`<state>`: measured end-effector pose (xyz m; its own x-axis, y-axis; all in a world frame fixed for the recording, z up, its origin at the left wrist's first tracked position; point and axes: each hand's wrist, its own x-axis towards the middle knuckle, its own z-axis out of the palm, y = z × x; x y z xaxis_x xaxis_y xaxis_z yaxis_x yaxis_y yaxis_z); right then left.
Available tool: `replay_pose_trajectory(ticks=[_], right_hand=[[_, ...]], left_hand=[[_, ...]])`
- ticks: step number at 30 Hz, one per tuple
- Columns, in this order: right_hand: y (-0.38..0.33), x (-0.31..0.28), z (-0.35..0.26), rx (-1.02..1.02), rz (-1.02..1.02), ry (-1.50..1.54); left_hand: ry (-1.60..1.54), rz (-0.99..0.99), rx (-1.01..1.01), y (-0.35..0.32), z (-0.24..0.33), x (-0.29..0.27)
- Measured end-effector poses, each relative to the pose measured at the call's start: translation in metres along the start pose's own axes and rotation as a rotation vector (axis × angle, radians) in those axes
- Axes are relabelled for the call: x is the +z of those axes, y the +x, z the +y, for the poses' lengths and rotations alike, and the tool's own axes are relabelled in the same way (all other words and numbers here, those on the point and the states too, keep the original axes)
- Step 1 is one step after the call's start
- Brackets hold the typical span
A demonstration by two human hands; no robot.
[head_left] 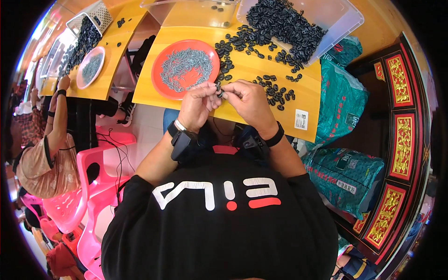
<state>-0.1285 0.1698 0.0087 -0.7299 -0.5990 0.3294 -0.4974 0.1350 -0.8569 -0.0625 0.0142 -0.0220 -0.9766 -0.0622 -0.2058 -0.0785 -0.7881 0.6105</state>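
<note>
My left hand (198, 105) and my right hand (251, 101) meet over the front of the yellow table (305, 88). Between their pinched fingertips is a small black plastic part (219, 87), mostly covered by the fingers. Whether a screw is with it, I cannot tell. Just beyond my left hand lies a red round plate (157, 72) holding many small grey metal screws (186, 70). Loose black oval parts with holes (277, 95) are scattered right of my right hand. More of them spill from a clear plastic bin (349, 23) lying at the back right.
Another clear bin (196, 17) stands at the back. Green printed sacks (343, 179) lean at the right beside a carved cabinet (402, 144). On the left, a person (51, 163) works at another table with a plate (91, 67) and black parts. Pink chairs (86, 186) stand between.
</note>
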Motion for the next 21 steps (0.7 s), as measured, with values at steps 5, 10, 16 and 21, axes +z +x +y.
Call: replay_pose_trajectory(ticks=[5,10,16,21], right_hand=[[-0.001,-0.001,0.0,-0.053,-0.002,-0.12],[0.0,0.002,0.0,-0.069,0.023,-0.137],[0.002,0.007,0.012,0.089,-0.053,0.243],[0.002,0.012,0.013,0.146,-0.018,0.542]], left_hand=[[0.011,0.046,-0.03,0.0,-0.001,0.001],[-0.054,-0.012,-0.031,0.002,-0.001,-0.004],[-0.28,-0.157,-0.021,0.005,0.0,-0.004],[-0.282,-0.197,-0.03,0.004,0.0,-0.004]])
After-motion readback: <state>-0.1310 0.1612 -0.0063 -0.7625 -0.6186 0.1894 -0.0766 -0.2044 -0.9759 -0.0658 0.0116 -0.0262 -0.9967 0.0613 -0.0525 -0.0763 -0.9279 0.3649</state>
